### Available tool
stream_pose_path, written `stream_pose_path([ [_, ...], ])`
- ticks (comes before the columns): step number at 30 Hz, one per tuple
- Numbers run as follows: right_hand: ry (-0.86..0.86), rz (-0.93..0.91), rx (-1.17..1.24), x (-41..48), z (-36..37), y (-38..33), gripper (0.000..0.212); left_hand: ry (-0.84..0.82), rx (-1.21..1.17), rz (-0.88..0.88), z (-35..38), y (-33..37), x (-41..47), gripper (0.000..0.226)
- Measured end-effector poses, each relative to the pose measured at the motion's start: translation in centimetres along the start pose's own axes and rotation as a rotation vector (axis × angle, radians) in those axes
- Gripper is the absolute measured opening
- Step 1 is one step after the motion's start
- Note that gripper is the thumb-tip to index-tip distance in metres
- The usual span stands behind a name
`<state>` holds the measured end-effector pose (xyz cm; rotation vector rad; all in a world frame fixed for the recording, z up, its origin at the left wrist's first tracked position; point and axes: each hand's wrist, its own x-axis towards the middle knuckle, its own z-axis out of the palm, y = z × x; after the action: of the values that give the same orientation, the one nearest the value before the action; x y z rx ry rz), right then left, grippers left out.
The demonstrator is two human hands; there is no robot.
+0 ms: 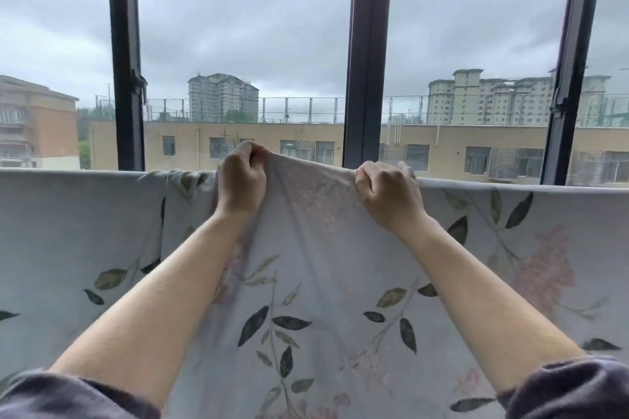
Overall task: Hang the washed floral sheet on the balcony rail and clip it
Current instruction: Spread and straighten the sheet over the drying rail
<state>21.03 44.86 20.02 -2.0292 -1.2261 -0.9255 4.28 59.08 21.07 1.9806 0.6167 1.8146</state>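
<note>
The floral sheet (323, 265), pale grey with dark leaves and pink flowers, hangs across the whole width of the view, draped over a rail that it hides. My left hand (241, 177) grips the sheet's top fold at centre and lifts it a little above the line of the rail. My right hand (388, 192) is closed on the same fold just to the right, lower, near rail height. Between the two hands the cloth is pulled into a raised ridge. No clip is visible.
Directly behind the sheet stand dark window frame posts (367, 54), with two more at the left (126, 54) and right (575, 54). Through the glass I see buildings and grey sky. A bunched fold of sheet (185, 187) lies left of my left hand.
</note>
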Motion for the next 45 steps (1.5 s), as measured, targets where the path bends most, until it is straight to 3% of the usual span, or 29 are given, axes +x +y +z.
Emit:
stream_pose_path([
  [3, 0.003, -0.020, -0.054, -0.2, 0.7, 0.2, 0.044, 0.028, -0.005, -0.006, -0.1, -0.4, -0.3, 0.015],
  [7, 0.024, -0.048, -0.107, -0.1, 1.3, 0.4, 0.048, -0.011, 0.330, 0.215, -1.3, -2.8, -0.9, 0.019],
  [14, 0.127, -0.099, -0.090, -0.4, 2.5, -0.4, 0.057, -0.074, 0.536, 0.236, -4.6, -6.8, -0.9, 0.022],
  [22, 0.065, -0.250, -0.066, -0.1, 5.1, -9.4, 0.032, -0.119, 0.517, 0.367, -6.0, -6.8, -0.7, 0.026],
  [34, 0.371, -0.025, -0.087, 0.1, 7.7, -13.1, 0.036, -0.274, 0.305, 0.279, -11.6, -10.6, 4.7, 0.023],
  [37, 0.430, -0.013, -0.088, 0.0, 7.8, -13.2, 0.036, -0.193, 0.258, 0.273, -11.7, -10.9, 5.0, 0.026],
  [42, 0.434, -0.006, -0.073, 0.1, 8.0, -13.5, 0.038, 0.095, 0.176, 0.136, -14.7, -13.1, 6.3, 0.028],
  [45, 0.458, -0.009, -0.097, 0.0, 8.0, -13.5, 0.037, 0.019, 0.320, 0.199, -15.7, -14.7, 6.7, 0.029],
])
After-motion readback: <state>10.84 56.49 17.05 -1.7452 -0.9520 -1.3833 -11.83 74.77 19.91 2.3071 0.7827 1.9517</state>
